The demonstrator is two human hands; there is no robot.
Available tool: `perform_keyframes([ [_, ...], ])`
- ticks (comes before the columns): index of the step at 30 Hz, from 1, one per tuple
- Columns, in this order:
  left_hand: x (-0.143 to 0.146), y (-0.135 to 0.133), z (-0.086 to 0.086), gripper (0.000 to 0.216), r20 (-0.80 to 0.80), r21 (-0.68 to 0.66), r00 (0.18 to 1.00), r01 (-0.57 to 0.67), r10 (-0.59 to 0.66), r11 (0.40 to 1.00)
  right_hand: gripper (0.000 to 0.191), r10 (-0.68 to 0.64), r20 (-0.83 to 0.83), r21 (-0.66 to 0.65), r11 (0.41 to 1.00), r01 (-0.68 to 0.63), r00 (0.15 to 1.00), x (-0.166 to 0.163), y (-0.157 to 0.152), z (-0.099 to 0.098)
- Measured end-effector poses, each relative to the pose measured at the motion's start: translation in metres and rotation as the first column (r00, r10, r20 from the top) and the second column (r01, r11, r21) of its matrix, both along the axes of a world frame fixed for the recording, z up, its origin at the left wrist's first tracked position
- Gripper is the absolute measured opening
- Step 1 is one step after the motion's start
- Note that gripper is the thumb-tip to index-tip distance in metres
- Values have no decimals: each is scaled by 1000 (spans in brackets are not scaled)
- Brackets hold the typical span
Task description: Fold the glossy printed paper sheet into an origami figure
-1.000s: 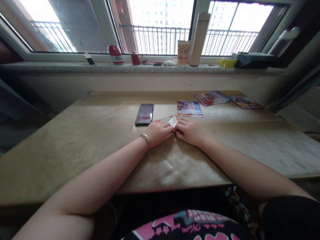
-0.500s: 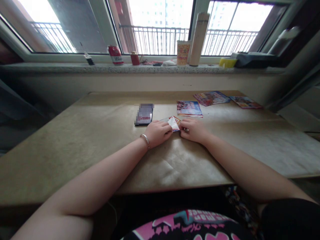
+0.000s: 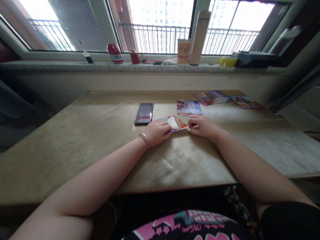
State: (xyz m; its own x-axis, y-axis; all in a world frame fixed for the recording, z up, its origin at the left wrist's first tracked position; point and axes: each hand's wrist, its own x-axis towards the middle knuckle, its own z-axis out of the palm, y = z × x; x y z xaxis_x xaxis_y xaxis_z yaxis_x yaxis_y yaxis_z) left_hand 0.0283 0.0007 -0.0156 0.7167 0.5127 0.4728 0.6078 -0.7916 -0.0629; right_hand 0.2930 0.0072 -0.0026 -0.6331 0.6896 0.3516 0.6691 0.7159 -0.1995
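A folded sheet of printed paper (image 3: pixel 179 124) lies on the table between my hands, white on one part and orange and red on the other. My left hand (image 3: pixel 158 132) rests over its left side, fingers curled and pressing it to the tabletop. At the paper's pointed right corner, my right hand (image 3: pixel 201 126) pinches the tip between thumb and fingers. The part of the paper beneath my left fingers is hidden. Just beyond my left hand lies a phone (image 3: pixel 144 114), its screen lit and partly blurred.
Behind the paper sits a stack of printed sheets (image 3: pixel 189 107). Farther right are more colourful sheets (image 3: pixel 212 97) and another printed pile (image 3: pixel 246 102). The windowsill (image 3: pixel 100 67) carries a red can (image 3: pixel 115 53), a patterned cup (image 3: pixel 183 51) and a tall cylinder (image 3: pixel 200 38).
My right hand has moved to the right, from the paper's middle to its right corner. More of the orange printed part now shows. My left hand has stayed put.
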Motion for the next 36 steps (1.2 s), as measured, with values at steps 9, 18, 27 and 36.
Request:
perform_keyframes([
  [9,0,-2,2,20,-22,5,1000,0,0,1000,6,-28,13,-10,1000,28,1000,6,-2,4],
  [18,0,-3,5,17,5,-22,1000,-15,16,1000,4,-65,-176,-12,998,64,982,-2,-3,-1],
  [27,1,-1,2,15,18,-45,1000,7,-6,999,8,44,34,143,989,-48,998,-34,-14,-1],
  [36,5,3,1,15,-36,22,998,49,-48,999,9,27,108,189,981,-47,994,-48,-16,-2],
])
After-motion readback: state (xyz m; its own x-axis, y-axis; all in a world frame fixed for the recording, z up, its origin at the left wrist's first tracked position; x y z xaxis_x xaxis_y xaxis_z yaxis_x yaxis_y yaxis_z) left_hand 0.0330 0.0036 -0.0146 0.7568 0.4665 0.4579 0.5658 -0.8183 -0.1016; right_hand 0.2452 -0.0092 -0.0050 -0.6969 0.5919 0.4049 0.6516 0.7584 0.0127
